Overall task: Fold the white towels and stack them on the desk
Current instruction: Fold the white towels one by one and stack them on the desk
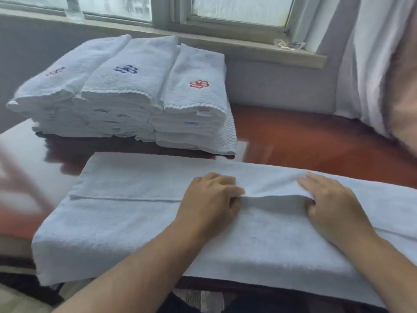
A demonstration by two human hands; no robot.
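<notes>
The white towel (126, 218) lies flat on the desk (304, 141), at its near edge. Its long axis runs from left to right, and its near long side hangs down over the desk's edge. The right end goes out of view. One layer is folded over, and its edge makes a line along the towel.

Both hands are on the middle of this towel. The left hand (209, 199) pinches the folded edge with curled fingers. The right hand (331, 204) grips the same edge a little to the right, with its fingers on top, and the cloth rises between the hands.

Behind the towel stands a stack of folded towels (126, 105), in three piles side by side, their long axes pointing away from the towel. The top ones bear stitched flowers. Further behind is a window sill (248, 48).
</notes>
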